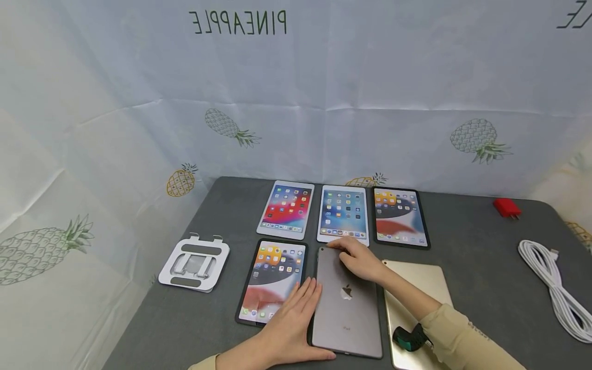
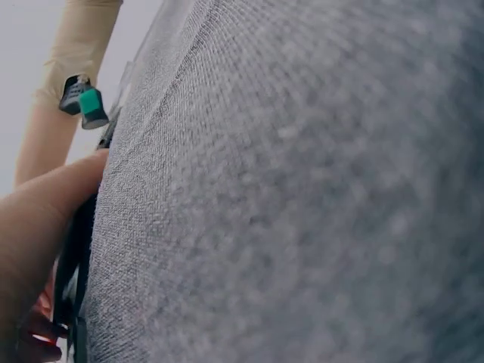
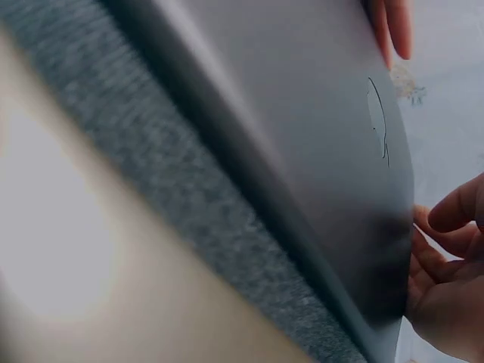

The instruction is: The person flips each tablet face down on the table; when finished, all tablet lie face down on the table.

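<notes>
A grey iPad [image 1: 361,324] lies face down on the dark table, Apple logo showing. My left hand [image 1: 289,326] rests along its left side, fingers extended and thumb by the lower edge; the fingertips also lie near the lit tablet [image 1: 273,275] on the left. At the top edge of the grey iPad, my right hand [image 1: 361,261] touches it with loosely bent fingers. The right wrist view shows this hand [image 3: 454,280] against the grey back [image 3: 318,151], its thumb apart. A gold tablet [image 1: 421,280] lies face down under the right forearm.
Behind are two white-framed tablets [image 1: 285,209] [image 1: 343,213] and a black-framed one [image 1: 401,216], screens lit. A folded white stand [image 1: 194,263] lies left. To the right are a red charger plug [image 1: 506,207] and a coiled white cable [image 1: 552,288].
</notes>
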Tool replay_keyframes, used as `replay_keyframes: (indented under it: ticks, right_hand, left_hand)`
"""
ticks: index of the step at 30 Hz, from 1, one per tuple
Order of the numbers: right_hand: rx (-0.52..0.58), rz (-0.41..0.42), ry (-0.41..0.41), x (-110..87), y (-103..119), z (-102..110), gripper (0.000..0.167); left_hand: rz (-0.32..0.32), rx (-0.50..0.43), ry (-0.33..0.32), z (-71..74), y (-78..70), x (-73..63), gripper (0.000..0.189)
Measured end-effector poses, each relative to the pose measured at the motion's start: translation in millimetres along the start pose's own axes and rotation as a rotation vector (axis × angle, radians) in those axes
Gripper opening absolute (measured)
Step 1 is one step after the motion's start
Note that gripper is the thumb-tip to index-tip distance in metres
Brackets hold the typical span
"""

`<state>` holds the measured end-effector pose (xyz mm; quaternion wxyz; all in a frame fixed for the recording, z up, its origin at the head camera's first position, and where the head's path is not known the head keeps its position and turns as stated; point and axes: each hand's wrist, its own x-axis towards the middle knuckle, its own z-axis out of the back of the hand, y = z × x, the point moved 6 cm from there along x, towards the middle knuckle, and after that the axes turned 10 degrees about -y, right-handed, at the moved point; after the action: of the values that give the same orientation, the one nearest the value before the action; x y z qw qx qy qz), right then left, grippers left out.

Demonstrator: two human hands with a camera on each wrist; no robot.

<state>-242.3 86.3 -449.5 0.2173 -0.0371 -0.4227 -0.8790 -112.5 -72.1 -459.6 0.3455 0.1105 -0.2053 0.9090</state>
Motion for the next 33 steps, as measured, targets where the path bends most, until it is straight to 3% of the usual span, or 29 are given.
replay_keyframes:
  ticks: [7,12,27,33]
  right_hand:
    - [-0.050,0.035,0.002,-1.2,0.0,-2.6,0.035]
    - [-0.082,0.041,-0.010,-3.1,-0.4,-3.9,0.036]
    - [-0.099,0.056,-0.025,-4.0,2.3,-6.2,0.031]
    - [-0.105,0.035,-0.013,-3.4,4.2,-6.7,0.032]
  left_hand:
    - [-0.048,0.074,-0.025,-4.7,1.8,-3.2,0.113]
    - [-0.049,0.091,-0.008,-7.9,2.8,-5.5,0.112]
    - [-0.031,0.059,0.012,-8.4,4.7,-5.4,0.105]
    - [0.020,-0.019,0.049,-3.9,8.8,-1.7,0.100]
